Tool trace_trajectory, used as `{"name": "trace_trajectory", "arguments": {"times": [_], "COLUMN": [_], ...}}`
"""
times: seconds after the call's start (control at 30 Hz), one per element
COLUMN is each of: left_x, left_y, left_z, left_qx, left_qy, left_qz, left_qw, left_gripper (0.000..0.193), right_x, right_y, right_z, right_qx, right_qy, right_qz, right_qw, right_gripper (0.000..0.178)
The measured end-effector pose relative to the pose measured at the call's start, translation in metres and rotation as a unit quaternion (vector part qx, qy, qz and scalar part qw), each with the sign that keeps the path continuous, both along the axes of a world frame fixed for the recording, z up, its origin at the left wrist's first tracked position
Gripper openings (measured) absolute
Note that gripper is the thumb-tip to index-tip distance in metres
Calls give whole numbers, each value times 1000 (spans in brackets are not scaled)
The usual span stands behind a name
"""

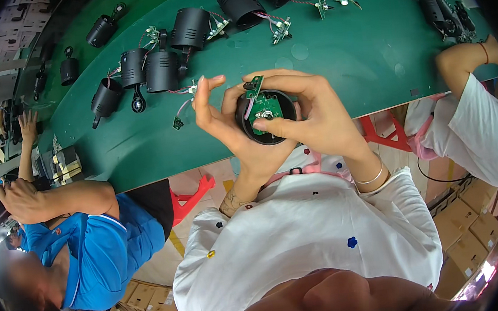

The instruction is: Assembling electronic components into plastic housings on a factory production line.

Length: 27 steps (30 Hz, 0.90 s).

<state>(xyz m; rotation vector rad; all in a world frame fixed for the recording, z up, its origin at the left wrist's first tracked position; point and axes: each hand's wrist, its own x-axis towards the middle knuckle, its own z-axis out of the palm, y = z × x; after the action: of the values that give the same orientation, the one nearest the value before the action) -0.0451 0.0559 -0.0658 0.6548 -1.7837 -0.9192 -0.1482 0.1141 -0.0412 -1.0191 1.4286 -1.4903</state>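
A round black housing (pixel 290 108) is held between my hands with its open end facing up, near the table's front edge. Inside it sits a green circuit board (pixel 269 104). A smaller green board (pixel 254 86) stands tilted at the housing's far rim, with thin wires running down from it. My left hand (pixel 234 134) cups the left side of the housing, its index finger raised off it. From the right, my right hand (pixel 324 109) wraps around the housing, and its thumb presses on the larger board. The housing's underside is hidden by my hands.
Several black housings (pixel 190 29) with wired boards lie across the green table (pixel 347 56). Dark parts (pixel 440 14) are heaped at the far right. A co-worker in blue (pixel 99 248) is at the left; another person's arm (pixel 462 63) rests at the right edge.
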Motion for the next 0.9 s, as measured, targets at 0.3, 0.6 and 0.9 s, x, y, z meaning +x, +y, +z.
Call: {"name": "trace_trajectory", "arguments": {"times": [0.3,0.6,0.9], "left_x": [-5,1,-1], "left_y": [0,4,4], "left_z": [2,-3,-6], "left_qx": [-13,10,-30], "left_qy": [-9,-35,-11], "left_qz": [-10,-14,-26], "left_qw": [1000,999,999], "left_gripper": [111,107,102], "right_x": [8,-3,-6], "right_y": [-2,-6,-5], "right_z": [-9,-1,0], "right_qx": [-87,-127,-156], "right_qy": [-50,-215,-32], "right_qz": [-66,7,-81], "right_qw": [993,968,984], "right_gripper": [38,31,28]}}
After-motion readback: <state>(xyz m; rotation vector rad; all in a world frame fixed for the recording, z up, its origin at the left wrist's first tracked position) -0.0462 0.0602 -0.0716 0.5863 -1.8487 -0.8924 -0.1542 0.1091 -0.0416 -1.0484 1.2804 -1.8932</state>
